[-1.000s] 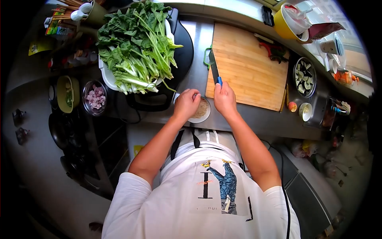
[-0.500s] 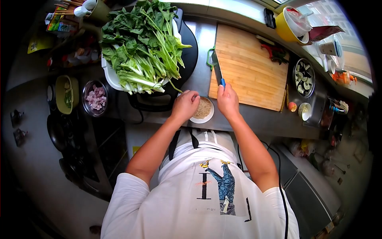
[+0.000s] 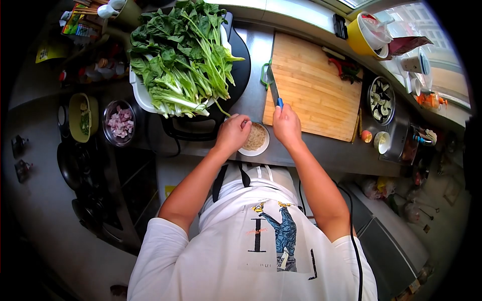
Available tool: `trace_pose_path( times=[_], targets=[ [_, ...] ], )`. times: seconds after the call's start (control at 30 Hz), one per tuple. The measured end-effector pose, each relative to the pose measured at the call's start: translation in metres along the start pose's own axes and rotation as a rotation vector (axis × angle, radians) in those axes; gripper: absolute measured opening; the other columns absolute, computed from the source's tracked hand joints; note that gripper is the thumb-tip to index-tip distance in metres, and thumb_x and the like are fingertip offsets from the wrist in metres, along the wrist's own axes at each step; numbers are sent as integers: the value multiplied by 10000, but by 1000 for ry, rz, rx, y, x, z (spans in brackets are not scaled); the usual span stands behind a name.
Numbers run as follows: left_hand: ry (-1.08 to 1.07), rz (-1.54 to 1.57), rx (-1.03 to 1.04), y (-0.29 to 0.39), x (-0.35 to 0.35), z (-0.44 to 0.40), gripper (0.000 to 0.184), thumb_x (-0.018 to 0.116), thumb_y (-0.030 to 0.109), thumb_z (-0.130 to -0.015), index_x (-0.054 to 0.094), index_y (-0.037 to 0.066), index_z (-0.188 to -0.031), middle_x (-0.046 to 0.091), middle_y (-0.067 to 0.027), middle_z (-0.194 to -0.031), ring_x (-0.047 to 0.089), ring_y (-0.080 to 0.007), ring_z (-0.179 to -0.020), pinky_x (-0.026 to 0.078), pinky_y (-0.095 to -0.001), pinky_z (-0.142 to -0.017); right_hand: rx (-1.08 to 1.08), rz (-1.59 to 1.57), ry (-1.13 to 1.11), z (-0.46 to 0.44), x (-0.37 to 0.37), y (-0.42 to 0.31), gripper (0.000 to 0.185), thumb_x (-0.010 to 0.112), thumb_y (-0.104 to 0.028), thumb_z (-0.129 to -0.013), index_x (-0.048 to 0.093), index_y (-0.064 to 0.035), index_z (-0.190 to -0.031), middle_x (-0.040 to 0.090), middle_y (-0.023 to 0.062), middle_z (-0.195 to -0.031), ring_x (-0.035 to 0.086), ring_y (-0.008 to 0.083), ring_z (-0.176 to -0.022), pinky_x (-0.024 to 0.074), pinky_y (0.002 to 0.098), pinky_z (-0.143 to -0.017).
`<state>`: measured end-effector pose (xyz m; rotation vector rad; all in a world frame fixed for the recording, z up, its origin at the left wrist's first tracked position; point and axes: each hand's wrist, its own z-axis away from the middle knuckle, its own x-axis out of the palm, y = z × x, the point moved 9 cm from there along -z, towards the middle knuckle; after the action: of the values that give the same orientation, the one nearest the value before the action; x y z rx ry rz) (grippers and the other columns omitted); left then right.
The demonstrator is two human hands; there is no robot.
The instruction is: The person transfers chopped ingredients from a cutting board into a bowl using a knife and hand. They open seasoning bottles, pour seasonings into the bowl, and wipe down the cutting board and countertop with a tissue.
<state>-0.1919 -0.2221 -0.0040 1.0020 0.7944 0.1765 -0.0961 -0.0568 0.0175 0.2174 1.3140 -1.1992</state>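
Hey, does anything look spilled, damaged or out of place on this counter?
Nothing looks clearly spilled or damaged. The one untidy spot is the leafy greens, heaped above the rim of the white basin, with one loose stem sticking out toward the left hand.

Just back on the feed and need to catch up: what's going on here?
The person's right hand grips a knife by its blue handle, blade pointing away over the near-left edge of the cutting board. The left hand is closed beside a small bowl; what its fingers hold is too small to tell. Leafy greens sit heaped in a white container on the left.
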Motion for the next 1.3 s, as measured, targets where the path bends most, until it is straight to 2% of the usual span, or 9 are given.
trace_pose_path(
  times=[0.2, 0.27, 0.4, 0.47, 0.67, 0.73, 0.8, 0.93, 1.3],
  targets=[
    [15, 29, -20, -3, -2, 1, 181, 660, 180, -894, 698, 29, -988, 649, -126, -853, 648, -277, -758, 516, -366, -695, 16, -33, 7, 3, -4, -3, 289, 490, -277, -990, 582, -3, -993, 664, 281, -884, 631, 488, -851, 487, 557, -761],
    [3, 36, -26, -3, -1, 0, 162, 643, 199, -890, 692, 60, -957, 650, -128, -854, 653, -332, -784, 520, -418, -707, 53, -7, -22, 5, -11, -4, 293, 492, -278, -992, 596, -7, -1029, 669, 278, -890, 638, 481, -854, 492, 553, -764],
    [-20, 38, -38, -2, -1, 0, 191, 662, 184, -895, 697, 25, -996, 646, -124, -857, 647, -275, -758, 515, -364, -690, -7, -60, 50, -1, -32, -8, 304, 508, -274, -974, 610, -16, -1100, 678, 279, -913, 645, 476, -867, 502, 544, -777],
    [-31, 38, -7, -2, 0, -1, 203, 662, 188, -896, 695, 19, -1003, 645, -124, -859, 646, -278, -759, 515, -365, -690, 8, -62, -46, -21, -40, -6, 320, 528, -264, -948, 614, -34, -1154, 681, 290, -941, 652, 469, -882, 514, 529, -794],
    [-26, 55, -25, -6, -2, 2, 185, 645, 219, -891, 685, 48, -948, 665, -128, -869, 660, -336, -811, 528, -425, -722, -128, 276, -203, -103, -87, -43, 333, 550, -294, -905, 737, -56, -1044, 694, 219, -1083, 642, 382, -1057, 507, 456, -918],
    [-23, 56, -9, -5, -4, 5, 199, 653, 217, -895, 687, 37, -974, 654, -127, -864, 651, -318, -793, 522, -402, -713, 36, 320, -380, -110, -100, -67, 297, 497, -167, -849, 757, -44, -921, 735, 161, -836, 715, 287, -740, 559, 405, -752],
    [-21, 60, 4, -5, -5, 9, 216, 660, 214, -898, 689, 26, -1000, 643, -127, -860, 643, -299, -774, 516, -379, -705, -36, 391, -397, -122, -101, -84, 301, 467, -116, -816, 754, -24, -808, 719, 132, -710, 683, 240, -594, 557, 388, -681],
    [-1, 84, 3, -11, -5, 13, 202, 662, 212, -893, 683, 31, -982, 639, -131, -852, 641, -306, -777, 516, -385, -707, -18, 476, -420, -137, -96, -101, 275, 479, -50, -780, 731, 0, -685, 731, 163, -738, 694, 237, -638, 550, 384, -693],
    [49, 138, 7, -15, -9, 19, 174, 664, 203, -887, 680, 48, -963, 638, -122, -857, 646, -312, -778, 515, -381, -695, 18, 493, -489, -147, -69, -102, 255, 521, -83, -787, 699, -10, -620, 637, 102, -588, 573, 215, -535, 454, 372, -526]
  ],
)
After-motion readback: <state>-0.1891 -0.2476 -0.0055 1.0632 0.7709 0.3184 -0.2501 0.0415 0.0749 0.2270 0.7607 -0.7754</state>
